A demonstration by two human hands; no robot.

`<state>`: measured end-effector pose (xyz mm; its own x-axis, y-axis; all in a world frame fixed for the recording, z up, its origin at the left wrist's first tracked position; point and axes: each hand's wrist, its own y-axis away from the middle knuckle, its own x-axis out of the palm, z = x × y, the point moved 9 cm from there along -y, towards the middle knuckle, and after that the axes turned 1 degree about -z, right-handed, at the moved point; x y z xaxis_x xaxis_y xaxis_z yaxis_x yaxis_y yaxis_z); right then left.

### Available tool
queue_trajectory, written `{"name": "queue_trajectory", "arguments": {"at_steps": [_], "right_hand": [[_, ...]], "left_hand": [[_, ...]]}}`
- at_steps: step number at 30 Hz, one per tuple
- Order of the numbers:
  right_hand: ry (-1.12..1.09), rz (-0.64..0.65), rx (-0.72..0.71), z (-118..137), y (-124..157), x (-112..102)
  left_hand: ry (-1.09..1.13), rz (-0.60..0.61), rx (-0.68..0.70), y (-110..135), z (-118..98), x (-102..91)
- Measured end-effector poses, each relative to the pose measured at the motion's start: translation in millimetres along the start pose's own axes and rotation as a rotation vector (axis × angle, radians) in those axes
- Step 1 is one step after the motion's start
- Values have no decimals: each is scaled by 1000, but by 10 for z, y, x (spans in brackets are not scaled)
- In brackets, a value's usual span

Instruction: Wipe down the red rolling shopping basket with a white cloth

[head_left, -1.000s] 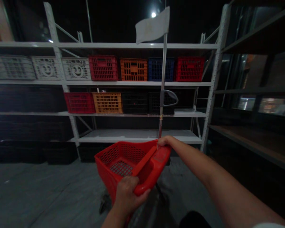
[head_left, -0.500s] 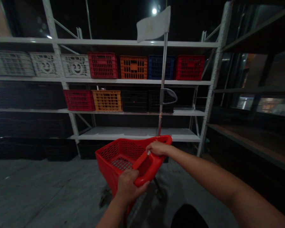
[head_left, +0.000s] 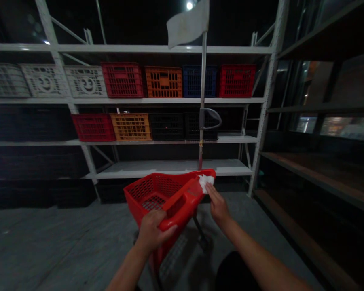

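A small red shopping cart (head_left: 133, 202) with perforated plastic walls stands in front of me, carrying a pole with a white flag (head_left: 188, 26) and a grey loop. My left hand (head_left: 153, 230) is closed round the near left part of its handle bar. At the right corner of the handle, my right hand (head_left: 217, 202) presses a crumpled white wipe (head_left: 205, 182) against the red plastic with its fingertips. The wipe looks like tissue or thin cloth. Inside, the visible part of the basket shows only its grid floor.
Behind the cart, a white metal rack (head_left: 170, 173) bears several plastic crates, among them an orange crate (head_left: 164, 83) and a yellow crate (head_left: 132, 127). Dark shelving (head_left: 315, 173) runs along the right. Grey floor (head_left: 48, 242) extends to the left.
My right hand has moved from the handle's inner panel to its right corner, and the white wipe now shows spread under the fingers. My left hand keeps its grip; the view has shifted slightly.
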<state>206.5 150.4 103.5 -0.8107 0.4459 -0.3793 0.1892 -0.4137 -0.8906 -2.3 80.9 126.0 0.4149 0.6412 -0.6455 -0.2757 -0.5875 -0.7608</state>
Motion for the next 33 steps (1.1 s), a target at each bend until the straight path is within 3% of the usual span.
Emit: {"name": "queue_trajectory", "arguments": {"at_steps": [3, 7, 12, 16, 19, 22, 29, 33], "right_hand": [[-6, -128, 124, 222, 107, 47], [-76, -149, 193, 584, 92, 93], [36, -274, 231, 413, -64, 21], [28, -152, 172, 372, -72, 257], [14, -152, 194, 323, -36, 338], [-49, -216, 287, -4, -131, 298], [-545, -279, 746, -1550, -628, 304], [-629, -319, 864, -1893, -763, 444]], "left_hand": [[-13, 128, -14, -82, -59, 16], [-35, 203, -87, -206, -181, -18], [-167, 435, -304, -215, -122, 218], [-208, 451, -264, -200, -123, 281], [-208, 429, -218, -186, -142, 277], [-204, 421, -203, -174, -162, 266], [-193, 440, -236, -120, -150, 234], [-215, 451, -257, -108, -144, 241]]}}
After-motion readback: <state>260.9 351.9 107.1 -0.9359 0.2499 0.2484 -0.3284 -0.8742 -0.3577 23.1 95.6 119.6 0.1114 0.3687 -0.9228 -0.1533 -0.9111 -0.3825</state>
